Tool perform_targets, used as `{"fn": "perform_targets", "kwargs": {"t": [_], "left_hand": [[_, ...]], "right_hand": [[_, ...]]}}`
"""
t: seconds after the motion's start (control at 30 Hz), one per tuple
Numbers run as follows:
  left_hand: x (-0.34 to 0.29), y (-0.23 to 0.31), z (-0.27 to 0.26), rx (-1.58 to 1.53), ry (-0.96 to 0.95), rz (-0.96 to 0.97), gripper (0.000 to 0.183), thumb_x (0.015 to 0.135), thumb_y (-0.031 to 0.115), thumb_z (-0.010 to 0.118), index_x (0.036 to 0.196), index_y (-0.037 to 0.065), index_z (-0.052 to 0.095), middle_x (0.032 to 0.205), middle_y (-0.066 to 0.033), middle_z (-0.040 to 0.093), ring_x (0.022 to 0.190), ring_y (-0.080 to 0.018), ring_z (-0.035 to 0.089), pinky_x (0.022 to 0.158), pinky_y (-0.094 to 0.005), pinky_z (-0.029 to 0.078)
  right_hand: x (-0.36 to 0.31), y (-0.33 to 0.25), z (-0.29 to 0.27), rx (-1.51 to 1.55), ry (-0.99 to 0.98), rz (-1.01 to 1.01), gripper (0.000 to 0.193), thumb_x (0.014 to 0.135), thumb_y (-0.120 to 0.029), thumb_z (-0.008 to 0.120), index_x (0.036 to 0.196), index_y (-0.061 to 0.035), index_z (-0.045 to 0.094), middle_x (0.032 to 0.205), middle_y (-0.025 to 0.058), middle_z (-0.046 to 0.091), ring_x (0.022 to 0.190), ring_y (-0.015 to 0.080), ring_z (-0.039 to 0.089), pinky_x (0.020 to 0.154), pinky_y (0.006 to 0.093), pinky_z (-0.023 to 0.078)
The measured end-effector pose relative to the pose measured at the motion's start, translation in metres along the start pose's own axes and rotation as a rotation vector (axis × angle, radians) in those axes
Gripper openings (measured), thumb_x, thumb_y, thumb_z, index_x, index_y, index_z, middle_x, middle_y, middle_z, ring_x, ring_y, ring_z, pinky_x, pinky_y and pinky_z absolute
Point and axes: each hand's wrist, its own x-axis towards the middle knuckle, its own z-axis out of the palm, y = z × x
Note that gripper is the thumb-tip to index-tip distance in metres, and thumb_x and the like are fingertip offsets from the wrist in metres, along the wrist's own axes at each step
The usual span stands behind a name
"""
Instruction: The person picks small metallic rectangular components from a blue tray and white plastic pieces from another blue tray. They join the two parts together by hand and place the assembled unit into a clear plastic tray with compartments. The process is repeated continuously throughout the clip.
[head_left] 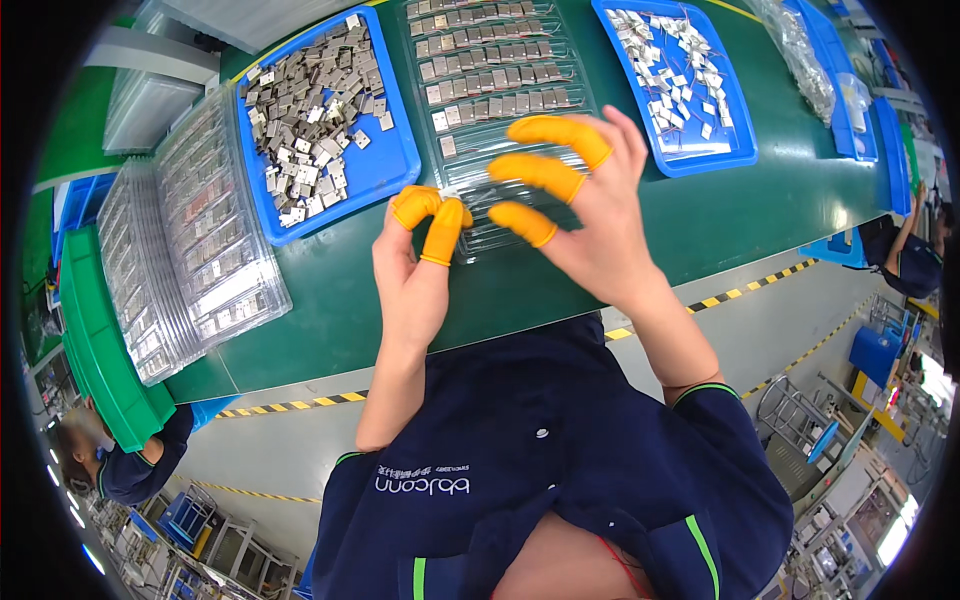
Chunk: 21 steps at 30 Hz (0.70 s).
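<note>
My left hand is pinched at the thumb and forefinger, both in orange finger cots. A small whitish part shows at those fingertips, too small to make out fully. To its right my right hand is spread, three fingers in orange cots, with nothing visible between them. Both hands are over the near end of a clear plastic blister tray. Rows of small metal connector pieces fill its far part. A single metal piece lies in the nearest row that shows.
A blue tray of loose metal connector shells stands left. Another blue tray holds white pieces with thin wires, at right. Stacked clear blister trays and a green bin are far left. Co-workers are at both sides.
</note>
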Motion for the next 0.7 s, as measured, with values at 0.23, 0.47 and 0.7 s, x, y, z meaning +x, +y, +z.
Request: {"fn": "perform_targets", "kwargs": {"t": [0.23, 0.47, 0.7], "left_hand": [[-0.01, 0.005, 0.01, -0.016, 0.084, 0.017, 0.015, 0.088, 0.007, 0.054, 0.099, -0.002, 0.056, 0.095, -0.0081, 0.055, 0.088, -0.0163, 0.052, 0.081, -0.0255, 0.039], [-0.015, -0.01, 0.013, 0.15, 0.177, 0.154, 0.015, 0.085, 0.008, 0.056, 0.095, -0.002, 0.06, 0.09, -0.0111, 0.06, 0.083, -0.0205, 0.056, 0.077, -0.0286, 0.043], [-0.015, -0.011, -0.001, 0.626, 0.177, 0.344, 0.013, 0.074, 0.002, 0.066, 0.087, 0.0, 0.065, 0.093, -0.009, 0.063, 0.085, -0.0226, 0.056, 0.076, -0.0312, 0.045]], "right_hand": [[0.0, 0.001, 0.022, 0.06, -0.019, -0.012, 0.015, 0.066, -0.012, 0.071, 0.08, -0.0117, 0.065, 0.102, -0.0014, 0.059, 0.11, 0.0201, 0.047, 0.102, 0.0458, 0.021], [-0.002, 0.005, 0.032, 0.206, -0.11, 0.027, 0.016, 0.065, -0.01, 0.072, 0.08, -0.0111, 0.066, 0.091, -0.0017, 0.062, 0.104, 0.0187, 0.051, 0.103, 0.0457, 0.022], [-0.006, 0.018, 0.032, 0.065, 0.016, 0.22, 0.022, 0.063, -0.018, 0.076, 0.083, -0.0108, 0.069, 0.085, 0.0032, 0.062, 0.086, 0.0234, 0.052, 0.081, 0.035, 0.038]]}}
